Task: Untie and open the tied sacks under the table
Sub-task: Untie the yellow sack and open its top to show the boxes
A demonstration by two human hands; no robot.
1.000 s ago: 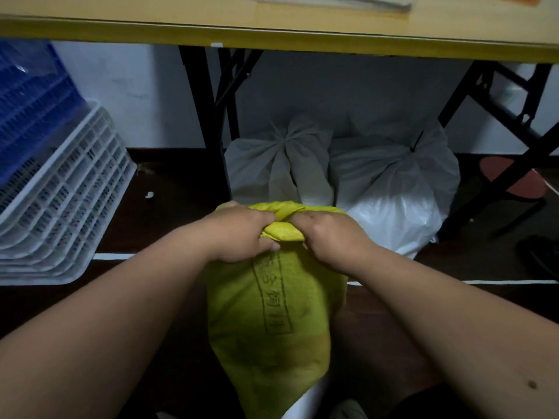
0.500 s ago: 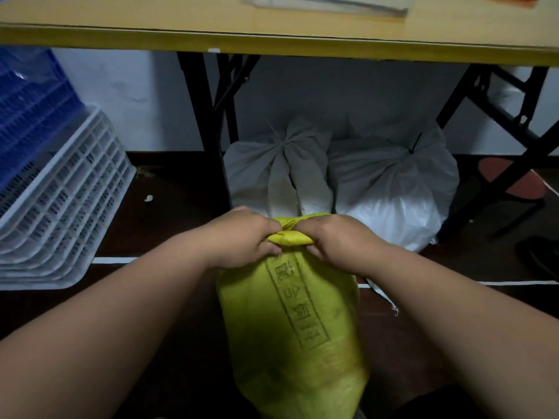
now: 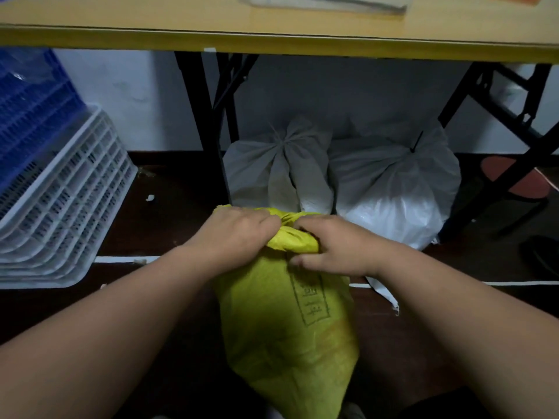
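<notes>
A yellow woven sack (image 3: 287, 334) with a printed label stands on the dark floor right in front of me, its top bunched into a knot. My left hand (image 3: 233, 234) grips the bunched top from the left. My right hand (image 3: 335, 243) grips it from the right, thumb low against the sack's front. Behind it, under the table, sit two tied sacks: a grey one (image 3: 278, 170) gathered at the top and a white one (image 3: 396, 189) closed with a dark tie.
The yellow-edged table (image 3: 272, 40) spans the top, with black folding legs (image 3: 208, 128) left of the sacks and more at the right. White (image 3: 60, 201) and blue (image 3: 27, 104) plastic crates lean at the left. A white line crosses the floor.
The yellow sack has shifted and turned slightly between frames while both hands keep working its bunched top; my right thumb now lies lower on the sack's front.
</notes>
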